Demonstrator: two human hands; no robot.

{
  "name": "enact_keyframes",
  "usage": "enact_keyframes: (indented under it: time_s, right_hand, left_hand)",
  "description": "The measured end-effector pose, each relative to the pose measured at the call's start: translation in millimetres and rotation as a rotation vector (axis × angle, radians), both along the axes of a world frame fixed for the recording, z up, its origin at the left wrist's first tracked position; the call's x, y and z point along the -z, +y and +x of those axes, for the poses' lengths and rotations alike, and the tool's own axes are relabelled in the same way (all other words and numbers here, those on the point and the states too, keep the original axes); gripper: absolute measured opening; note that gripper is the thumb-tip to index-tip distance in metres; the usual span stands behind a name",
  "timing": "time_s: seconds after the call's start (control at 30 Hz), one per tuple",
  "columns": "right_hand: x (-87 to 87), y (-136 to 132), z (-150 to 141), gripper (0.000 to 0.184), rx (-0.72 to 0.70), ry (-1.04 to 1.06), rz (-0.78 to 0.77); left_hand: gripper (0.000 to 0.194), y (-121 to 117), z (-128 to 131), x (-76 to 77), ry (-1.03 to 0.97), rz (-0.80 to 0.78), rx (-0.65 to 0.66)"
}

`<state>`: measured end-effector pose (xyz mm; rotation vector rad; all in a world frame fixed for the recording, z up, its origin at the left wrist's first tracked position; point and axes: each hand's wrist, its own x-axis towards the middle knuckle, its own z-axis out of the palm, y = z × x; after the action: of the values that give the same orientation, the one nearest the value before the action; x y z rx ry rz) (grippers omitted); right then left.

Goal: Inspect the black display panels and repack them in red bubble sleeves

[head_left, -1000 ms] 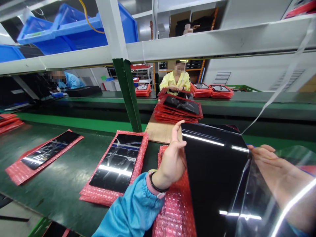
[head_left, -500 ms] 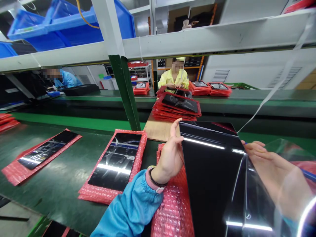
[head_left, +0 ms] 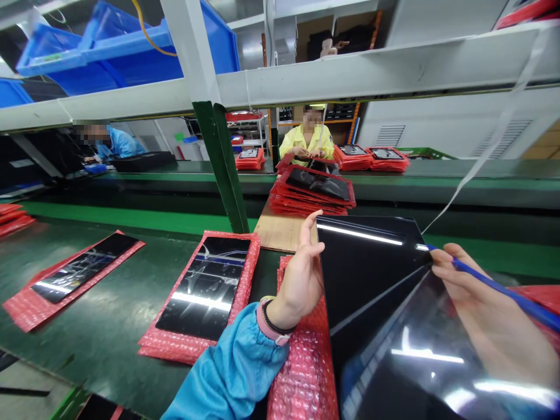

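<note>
While holding a black panel (head_left: 367, 268) over red bubble wrap (head_left: 301, 373), clasps left edge with half-curled left hand (head_left: 301, 283), wrist bent back. With right hand (head_left: 475, 306) closed in a pinch, holds clear film (head_left: 415, 344) and blue stick (head_left: 503, 288) near upper right corner. Note two more panels (head_left: 205, 289) at left on wrapped stacks; overhead, blue bins (head_left: 126, 61), contents unclear.

A factory assembly floor around me, as shown by the long green workbench (head_left: 100, 338), glossy panels (head_left: 363, 274) with red bubble wrap (head_left: 175, 345), overhead blue bins (head_left: 131, 67) and workers (head_left: 297, 141) opposite.
</note>
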<state>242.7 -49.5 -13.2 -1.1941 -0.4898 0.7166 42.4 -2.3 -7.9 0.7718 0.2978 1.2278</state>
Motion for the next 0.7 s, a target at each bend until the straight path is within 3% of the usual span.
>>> enact_keyframes:
  time_s: [0.1, 0.3, 0.43, 0.57, 0.7]
  right_hand:
    - [-2.5, -4, -5, 0.064, -0.045, 0.11, -0.074]
    - [-8.8, -7, -14, 0.06, -0.149, -0.007, 0.001]
    - [-6.9, -5, -19, 0.061, -0.173, 0.034, 0.011]
    - [7.1, 1, -27, 0.06, -0.251, 0.174, 0.009]
    - [37.9, 11, -36, 0.057, -0.314, 0.212, -0.028]
  left_hand:
    - [0.05, 0, 0, -0.2, 0.019, 0.023, -0.056]
    - [0.054, -1, 1, -3.5, -0.015, -0.016, -0.012]
    - [0.05, 1, -1, -4.1, 0.013, -0.027, -0.034]
    - [0.045, 1, -19, 7.5, 0.137, -0.033, -0.09]
    - [0.061, -7, -59, 34.1, 0.337, -0.134, -0.167]
